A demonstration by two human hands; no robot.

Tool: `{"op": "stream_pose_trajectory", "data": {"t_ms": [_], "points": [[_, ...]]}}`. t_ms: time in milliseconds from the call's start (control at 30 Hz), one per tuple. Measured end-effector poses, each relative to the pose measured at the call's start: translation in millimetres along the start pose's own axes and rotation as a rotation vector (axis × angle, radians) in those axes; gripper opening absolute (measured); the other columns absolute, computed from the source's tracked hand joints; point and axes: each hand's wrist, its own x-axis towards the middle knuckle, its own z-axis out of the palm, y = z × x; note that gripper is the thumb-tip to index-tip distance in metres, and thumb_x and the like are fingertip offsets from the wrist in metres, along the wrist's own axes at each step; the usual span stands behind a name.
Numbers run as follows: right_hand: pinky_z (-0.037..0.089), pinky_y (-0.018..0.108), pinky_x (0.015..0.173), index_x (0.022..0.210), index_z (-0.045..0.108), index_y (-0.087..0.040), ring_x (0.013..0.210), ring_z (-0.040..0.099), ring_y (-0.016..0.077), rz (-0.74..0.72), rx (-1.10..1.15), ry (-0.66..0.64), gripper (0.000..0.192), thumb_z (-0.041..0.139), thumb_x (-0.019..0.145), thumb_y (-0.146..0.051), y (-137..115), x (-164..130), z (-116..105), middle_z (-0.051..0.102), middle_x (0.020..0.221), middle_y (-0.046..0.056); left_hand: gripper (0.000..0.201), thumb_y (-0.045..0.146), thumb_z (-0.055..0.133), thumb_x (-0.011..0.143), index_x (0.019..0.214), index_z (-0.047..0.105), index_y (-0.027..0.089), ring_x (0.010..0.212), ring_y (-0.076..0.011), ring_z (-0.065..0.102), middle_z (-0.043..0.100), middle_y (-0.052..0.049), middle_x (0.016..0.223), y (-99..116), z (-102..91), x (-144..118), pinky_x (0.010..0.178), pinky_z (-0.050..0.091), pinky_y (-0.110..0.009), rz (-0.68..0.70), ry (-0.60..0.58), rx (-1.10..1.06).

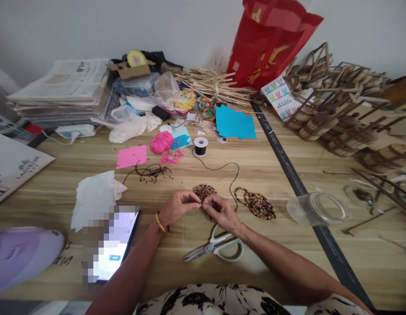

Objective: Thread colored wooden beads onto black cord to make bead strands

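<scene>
The left hand (178, 205) and right hand (220, 210) meet fingertip to fingertip at the near edge of a small beaded patch (203, 191), both pinched shut on it, though what exactly sits between the fingers is too small to tell. The patch is a tight cluster of red, green and dark beads, lying flat on the wooden table (74, 162) just beyond the knuckles. A thin black cord (230, 168) loops from near the right hand back to its spool (200, 146) (white rims, dark winding). A larger beaded piece (257, 204) lies just right; scissors (216, 246) rest under the right wrist.
</scene>
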Motion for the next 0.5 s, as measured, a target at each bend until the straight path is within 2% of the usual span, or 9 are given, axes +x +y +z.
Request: {"op": "stream_pose_trajectory", "data": {"t_ms": [233, 367, 500], "points": [[0.032, 0.019, 0.047, 0.084, 0.055, -0.015, 0.054, 0.04, 0.0085, -0.011, 0.04, -0.002, 0.02, 0.056, 0.082, -0.035, 2.3, -0.3, 0.7, 0.047, 0.063, -0.002, 0.015, 0.024, 0.07, 0.065, 0.066, 0.065, 0.011, 0.062, -0.0126, 0.057, 0.066, -0.004, 0.066, 0.7, -0.7, 0.6, 0.061, 0.045, -0.023, 0.004, 0.023, 0.016], [0.034, 0.02, 0.05, 0.089, 0.055, -0.016, 0.058, 0.044, 0.0093, -0.053, 0.046, 0.006, 0.02, 0.059, 0.08, -0.033, -2.3, -0.7, 0.3, 0.05, 0.069, 0.0, 0.015, 0.026, 0.068, 0.069, 0.069, 0.066, 0.011, 0.063, -0.013, 0.057, 0.066, -0.003, 0.067, 1.3, -1.6, 0.0, 0.062, 0.044, -0.023, 0.015, -0.01, 0.078], [0.031, 0.02, 0.048, 0.084, 0.056, -0.016, 0.055, 0.041, 0.0083, -0.097, -0.024, 0.0, 0.014, 0.058, 0.081, -0.03, -6.3, -0.3, -1.1, 0.049, 0.067, -0.001, 0.017, 0.028, 0.065, 0.072, 0.071, 0.066, 0.011, 0.066, -0.0141, 0.057, 0.067, -0.004, 0.07, 2.9, -2.3, -0.2, 0.065, 0.044, -0.024, 0.04, -0.046, 0.145]]}}
